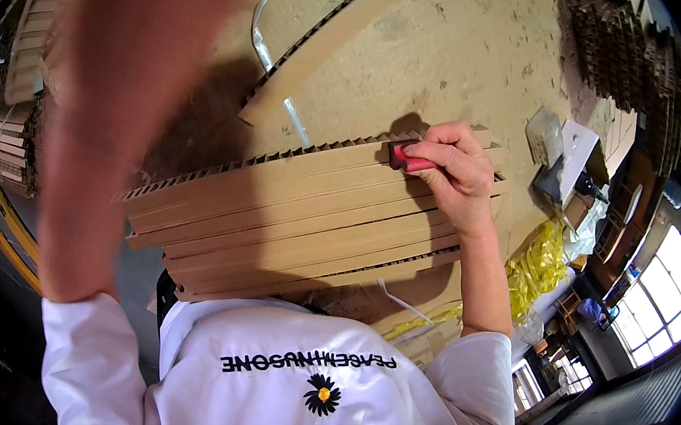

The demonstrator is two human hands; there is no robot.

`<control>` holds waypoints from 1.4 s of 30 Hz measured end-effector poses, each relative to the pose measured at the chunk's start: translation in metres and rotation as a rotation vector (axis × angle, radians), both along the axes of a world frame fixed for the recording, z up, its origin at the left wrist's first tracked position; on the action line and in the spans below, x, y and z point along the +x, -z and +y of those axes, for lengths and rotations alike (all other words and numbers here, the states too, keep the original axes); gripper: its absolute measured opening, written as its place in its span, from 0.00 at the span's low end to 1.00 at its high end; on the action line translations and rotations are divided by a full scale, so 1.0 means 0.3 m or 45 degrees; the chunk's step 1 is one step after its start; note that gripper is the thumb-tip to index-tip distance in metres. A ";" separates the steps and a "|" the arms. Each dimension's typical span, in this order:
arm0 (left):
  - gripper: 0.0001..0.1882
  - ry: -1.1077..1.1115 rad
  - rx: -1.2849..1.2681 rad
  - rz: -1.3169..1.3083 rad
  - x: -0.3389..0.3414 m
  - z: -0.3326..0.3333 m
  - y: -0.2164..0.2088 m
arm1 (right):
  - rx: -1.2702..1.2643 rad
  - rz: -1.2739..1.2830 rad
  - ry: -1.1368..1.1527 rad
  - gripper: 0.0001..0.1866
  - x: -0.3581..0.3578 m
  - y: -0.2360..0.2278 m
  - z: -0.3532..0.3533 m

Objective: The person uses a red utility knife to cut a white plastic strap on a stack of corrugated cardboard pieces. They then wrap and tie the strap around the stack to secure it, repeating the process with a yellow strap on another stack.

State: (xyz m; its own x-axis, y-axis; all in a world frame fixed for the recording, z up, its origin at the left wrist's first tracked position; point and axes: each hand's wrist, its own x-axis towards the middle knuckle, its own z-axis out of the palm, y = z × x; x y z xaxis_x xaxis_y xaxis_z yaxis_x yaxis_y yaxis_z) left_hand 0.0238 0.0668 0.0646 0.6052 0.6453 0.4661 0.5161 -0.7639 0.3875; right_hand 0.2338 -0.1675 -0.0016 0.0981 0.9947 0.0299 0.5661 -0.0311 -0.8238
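Observation:
My right hand (pixel 459 172) is closed around a small red tool with a dark end (pixel 415 159), whose exact kind I cannot make out. Tool and hand are at the right part of a row of long brown corrugated cardboard strips (pixel 307 216), which lie side by side in front of my body. My left forearm (pixel 108 156) is raised close to the camera and blurred. It runs out past the top edge, so the left hand itself is out of sight. A shadow falls across the left part of the strips.
Beyond the strips, a longer cardboard piece (pixel 336 39) lies at a slant on the brown surface (pixel 456 45). Stacked cardboard stands at far left (pixel 5 143) and right (pixel 623 59). A clear plastic container (pixel 545 136) and crumpled yellow plastic (pixel 538 260) lie at the right.

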 end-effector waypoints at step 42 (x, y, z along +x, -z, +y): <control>0.05 0.273 -0.981 0.054 -0.082 -0.397 0.251 | -0.061 0.158 0.147 0.12 0.011 -0.040 0.017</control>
